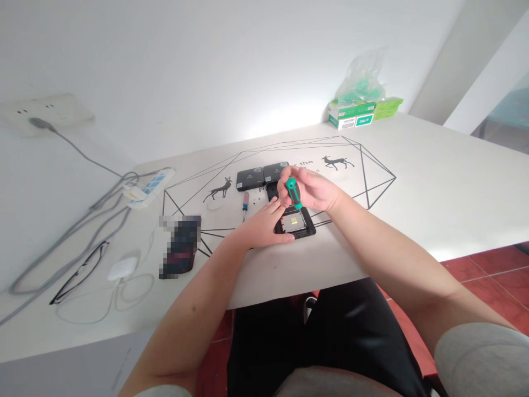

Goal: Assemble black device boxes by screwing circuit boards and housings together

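My right hand (312, 190) is closed round a green-handled screwdriver (293, 192), held upright with its tip down over a small opened black device (298, 225) on the white table (413, 198). A yellow square shows inside the device. My left hand (264, 223) rests on the table with its fingers flat against the device's left edge, steadying it. Two closed black devices (262, 176) lie side by side just behind. A second small screwdriver with a blue and red handle (245, 204) lies left of my left hand.
A black phone (181, 253) lies at the left, with glasses (78, 273), a white charger and cord (123, 269) and a power strip (147, 187) with grey cables beyond. Green boxes and a plastic bag (359, 105) stand at the far back right by the wall.
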`<state>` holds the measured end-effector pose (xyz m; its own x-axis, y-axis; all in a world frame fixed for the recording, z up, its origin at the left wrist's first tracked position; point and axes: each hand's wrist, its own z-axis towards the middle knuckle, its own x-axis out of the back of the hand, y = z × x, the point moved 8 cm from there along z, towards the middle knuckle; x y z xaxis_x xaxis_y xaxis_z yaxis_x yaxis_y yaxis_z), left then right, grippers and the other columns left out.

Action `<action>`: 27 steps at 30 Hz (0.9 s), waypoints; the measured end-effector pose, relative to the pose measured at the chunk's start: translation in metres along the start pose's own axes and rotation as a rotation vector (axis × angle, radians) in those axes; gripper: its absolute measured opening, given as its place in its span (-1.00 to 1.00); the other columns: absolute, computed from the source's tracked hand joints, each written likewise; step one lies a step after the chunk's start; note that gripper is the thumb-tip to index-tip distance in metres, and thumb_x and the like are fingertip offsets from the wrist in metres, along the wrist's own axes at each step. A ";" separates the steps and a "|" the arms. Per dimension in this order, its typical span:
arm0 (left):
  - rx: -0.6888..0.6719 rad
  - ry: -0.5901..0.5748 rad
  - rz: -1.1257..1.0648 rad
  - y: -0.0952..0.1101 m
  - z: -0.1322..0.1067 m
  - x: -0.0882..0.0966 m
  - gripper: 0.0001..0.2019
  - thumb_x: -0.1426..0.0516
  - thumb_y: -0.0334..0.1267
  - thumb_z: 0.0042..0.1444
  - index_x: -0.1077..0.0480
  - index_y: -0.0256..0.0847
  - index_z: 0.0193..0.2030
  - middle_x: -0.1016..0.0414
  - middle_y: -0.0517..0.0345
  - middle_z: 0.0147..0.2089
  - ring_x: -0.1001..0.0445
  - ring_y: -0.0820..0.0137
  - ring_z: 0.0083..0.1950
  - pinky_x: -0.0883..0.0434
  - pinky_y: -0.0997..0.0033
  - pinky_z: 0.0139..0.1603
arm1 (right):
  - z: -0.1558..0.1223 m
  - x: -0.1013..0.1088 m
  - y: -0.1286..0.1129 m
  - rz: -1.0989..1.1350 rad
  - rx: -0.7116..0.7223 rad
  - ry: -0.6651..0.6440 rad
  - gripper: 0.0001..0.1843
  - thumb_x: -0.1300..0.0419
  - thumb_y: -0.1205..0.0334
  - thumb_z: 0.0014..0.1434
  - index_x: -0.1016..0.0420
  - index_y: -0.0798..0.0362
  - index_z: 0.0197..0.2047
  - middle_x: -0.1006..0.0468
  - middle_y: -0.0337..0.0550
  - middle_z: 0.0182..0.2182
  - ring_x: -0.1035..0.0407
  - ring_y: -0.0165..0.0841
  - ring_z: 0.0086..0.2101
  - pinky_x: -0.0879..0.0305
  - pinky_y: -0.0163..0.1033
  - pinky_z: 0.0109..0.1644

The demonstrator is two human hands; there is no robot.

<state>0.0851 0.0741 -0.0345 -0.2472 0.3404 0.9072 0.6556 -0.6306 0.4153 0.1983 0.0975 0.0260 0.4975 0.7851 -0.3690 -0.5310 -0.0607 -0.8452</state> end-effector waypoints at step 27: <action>0.017 -0.080 -0.013 -0.001 0.001 -0.006 0.19 -0.22 0.33 0.27 0.44 -0.07 0.73 0.50 0.01 0.74 0.40 -0.17 0.72 0.03 -0.15 0.64 | 0.000 0.000 -0.007 0.030 0.070 -0.034 -0.77 -0.41 0.21 0.19 -0.49 0.08 -0.16 -0.55 -0.24 -0.29 -0.49 -0.39 -0.31 -0.53 -0.22 -0.21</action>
<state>0.0860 0.0735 -0.0402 -0.1986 0.4032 0.8933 0.6652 -0.6139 0.4250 0.2020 0.0978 0.0316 0.4582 0.8039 -0.3792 -0.5925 -0.0417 -0.8045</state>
